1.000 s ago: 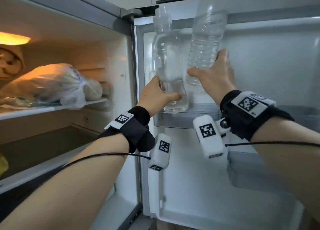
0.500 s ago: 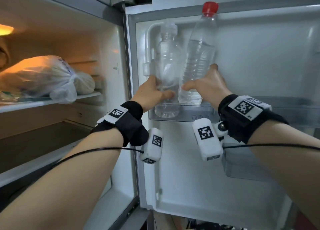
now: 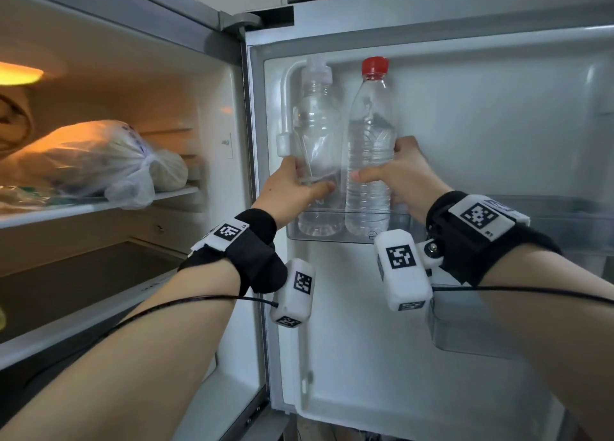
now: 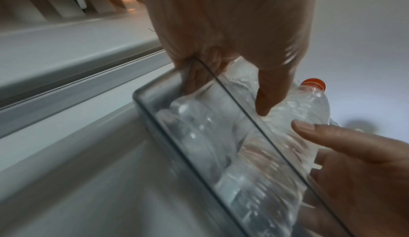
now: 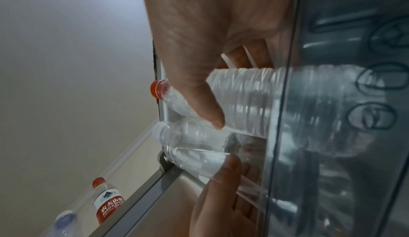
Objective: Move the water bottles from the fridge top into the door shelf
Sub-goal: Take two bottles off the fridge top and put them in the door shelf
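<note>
Two clear water bottles stand side by side at the left end of the upper door shelf (image 3: 332, 237). My left hand (image 3: 292, 188) grips the white-capped bottle (image 3: 315, 131) low on its body. My right hand (image 3: 395, 174) grips the red-capped ribbed bottle (image 3: 370, 148) at mid-height. Both bottle bases sit behind the clear shelf front. From the right wrist view, the red-capped bottle (image 5: 247, 100) lies under my thumb, with the white-capped bottle (image 5: 190, 144) beside it. Two more bottles stay on the fridge top: one with a red label (image 5: 108, 204) and one with a blue cap (image 5: 65, 220).
The fridge door is swung open on the right, with a lower clear door bin (image 3: 471, 327) under my right wrist. Inside the fridge on the left, a white plastic bag (image 3: 96, 161) lies on a glass shelf. An interior lamp (image 3: 20, 76) glows at the upper left.
Both hands have lowered their bottles into the upper door shelf. A second ago the bottles were held higher, with their bases above the shelf front.
</note>
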Tool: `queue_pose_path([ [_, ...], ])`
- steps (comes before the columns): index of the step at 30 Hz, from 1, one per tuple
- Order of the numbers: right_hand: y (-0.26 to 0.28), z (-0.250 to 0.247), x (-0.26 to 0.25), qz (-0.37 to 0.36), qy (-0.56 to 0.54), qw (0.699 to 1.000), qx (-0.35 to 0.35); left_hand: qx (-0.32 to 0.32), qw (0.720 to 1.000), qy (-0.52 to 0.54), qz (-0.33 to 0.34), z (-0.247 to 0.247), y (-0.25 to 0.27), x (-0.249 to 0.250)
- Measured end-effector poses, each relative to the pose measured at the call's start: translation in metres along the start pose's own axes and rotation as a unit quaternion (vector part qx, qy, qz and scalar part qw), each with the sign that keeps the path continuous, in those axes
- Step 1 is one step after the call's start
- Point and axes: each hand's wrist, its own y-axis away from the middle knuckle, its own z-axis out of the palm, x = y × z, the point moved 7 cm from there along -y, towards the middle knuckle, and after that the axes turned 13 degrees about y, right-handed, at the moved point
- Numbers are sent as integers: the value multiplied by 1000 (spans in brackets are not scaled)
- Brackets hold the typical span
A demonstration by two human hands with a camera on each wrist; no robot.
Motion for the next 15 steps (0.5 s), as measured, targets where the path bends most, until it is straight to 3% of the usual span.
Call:
queue_pose_path([
  [4, 6, -7, -4, -17, -53, 998, 34, 29, 999, 36, 2, -7, 3, 2],
  [7, 14, -24, -16, -52, -85, 990, 103, 48, 997, 60, 6, -16, 7, 6],
  [11, 35, -59, -64, -116, -74, 949, 285, 65, 996, 60, 19, -43, 14, 20],
  [15, 46, -52, -126, -187, -110, 925, 313, 94, 994, 47, 30, -84, 21, 39],
])
